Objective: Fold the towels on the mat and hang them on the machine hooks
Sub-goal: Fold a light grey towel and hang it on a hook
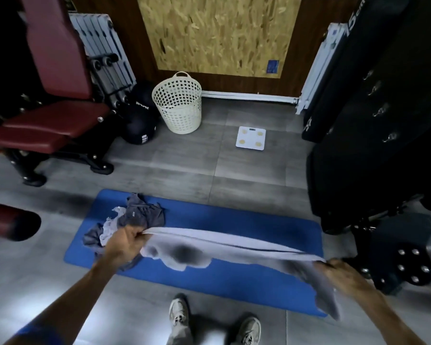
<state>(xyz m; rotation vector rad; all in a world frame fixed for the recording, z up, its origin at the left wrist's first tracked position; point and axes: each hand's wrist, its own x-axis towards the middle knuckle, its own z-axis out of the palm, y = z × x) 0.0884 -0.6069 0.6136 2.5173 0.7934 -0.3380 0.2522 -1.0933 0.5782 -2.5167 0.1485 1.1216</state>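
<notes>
A pale grey towel (209,242) is stretched out above the blue mat (234,282). My left hand (125,242) grips its left end and my right hand (341,272) grips its right end, where a darker part hangs down. A crumpled heap of grey and white towels (137,215) lies on the mat's left end, just behind my left hand. Metal hooks (381,112) line the side of the black machine at the right.
A cream perforated laundry basket (178,105) stands by the far wall. A white bathroom scale (250,138) lies on the tiled floor. A red padded bench (47,120) and black medicine balls (139,130) fill the left. My two shoes (179,312) stand before the mat.
</notes>
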